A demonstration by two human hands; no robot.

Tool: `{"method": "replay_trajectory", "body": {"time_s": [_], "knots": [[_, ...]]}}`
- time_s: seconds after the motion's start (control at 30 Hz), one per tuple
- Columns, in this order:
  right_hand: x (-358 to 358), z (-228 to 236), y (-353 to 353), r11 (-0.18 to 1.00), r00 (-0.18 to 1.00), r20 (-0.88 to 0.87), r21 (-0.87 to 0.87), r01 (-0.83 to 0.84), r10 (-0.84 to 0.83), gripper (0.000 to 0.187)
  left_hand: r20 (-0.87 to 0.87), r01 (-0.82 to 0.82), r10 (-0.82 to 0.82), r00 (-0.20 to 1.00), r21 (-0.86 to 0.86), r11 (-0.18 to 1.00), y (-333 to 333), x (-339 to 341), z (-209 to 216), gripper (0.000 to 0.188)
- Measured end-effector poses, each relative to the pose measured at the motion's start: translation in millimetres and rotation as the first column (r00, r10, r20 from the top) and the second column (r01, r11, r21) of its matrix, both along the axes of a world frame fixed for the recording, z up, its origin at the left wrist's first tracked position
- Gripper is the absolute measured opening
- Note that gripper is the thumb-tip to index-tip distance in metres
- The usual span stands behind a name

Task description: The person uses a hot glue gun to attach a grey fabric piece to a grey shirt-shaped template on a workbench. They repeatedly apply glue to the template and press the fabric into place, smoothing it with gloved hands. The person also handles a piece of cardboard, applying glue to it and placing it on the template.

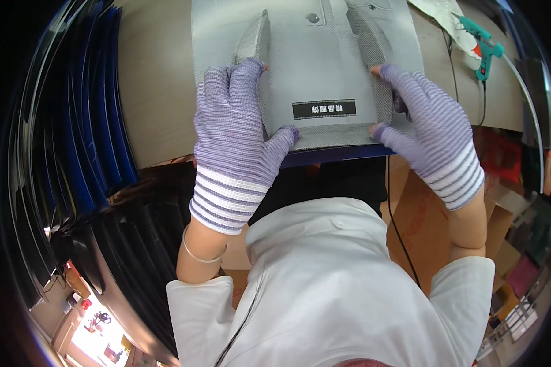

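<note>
Spreading out to both sides of the fingers, a brownish-grey table [159,92] fills the far part of the view. Well left of the left fingers, blue and black sheets [98,122] stand in a row. A grey panel [324,67] lies directly under the fingers, at the table's near edge. Below the right fingers, lower in the room, is cardboard [413,226]. The gloved left hand [232,116] lies flat, thumb spread, gripping nothing. The right hand [434,122] has thumb and forefinger parted at the panel's right side; any grip, I cannot tell. Beyond it sits a green glue gun [486,52]. Between both thumbs and forefingers is a black label [324,109].
</note>
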State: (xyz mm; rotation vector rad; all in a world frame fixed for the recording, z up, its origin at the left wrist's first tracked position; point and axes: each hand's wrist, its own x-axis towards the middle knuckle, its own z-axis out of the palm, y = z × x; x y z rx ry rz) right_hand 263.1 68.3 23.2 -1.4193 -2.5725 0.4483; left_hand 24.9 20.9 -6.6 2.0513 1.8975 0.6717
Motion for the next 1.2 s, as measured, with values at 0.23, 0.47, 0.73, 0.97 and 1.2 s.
{"method": "replay_trajectory", "body": {"time_s": [0.23, 0.47, 0.73, 0.97, 1.2], "knots": [[-46, 7, 7, 0.977, 0.882, 0.452, -0.09, 0.193, -0.132, 0.079, -0.123, 0.016, -0.024, 0.992, -0.067, 0.998, 9, 11, -1, 0.084], [-35, -2, 9, 0.982, 0.949, 0.254, 0.034, 0.186, -0.189, 0.069, -0.023, -0.063, 0.063, 0.998, -0.024, 0.998, 15, 6, -6, 0.072], [-27, -32, -8, 0.888, 0.925, -0.107, 0.26, 0.379, -0.364, 0.05, 0.007, -0.141, 0.142, 0.99, 0.188, 0.972, 23, 15, -17, 0.044], [-39, -23, 8, 0.955, 0.925, 0.271, 0.2, 0.218, -0.267, 0.03, -0.077, -0.066, 0.074, 0.994, 0.103, 0.992, 31, 17, -19, 0.035], [-72, -21, 71, 0.988, 0.876, 0.468, 0.143, 0.053, -0.114, 0.032, -0.387, -0.055, -0.022, 0.922, -0.186, 0.981, 94, 19, -5, 0.03]]}}
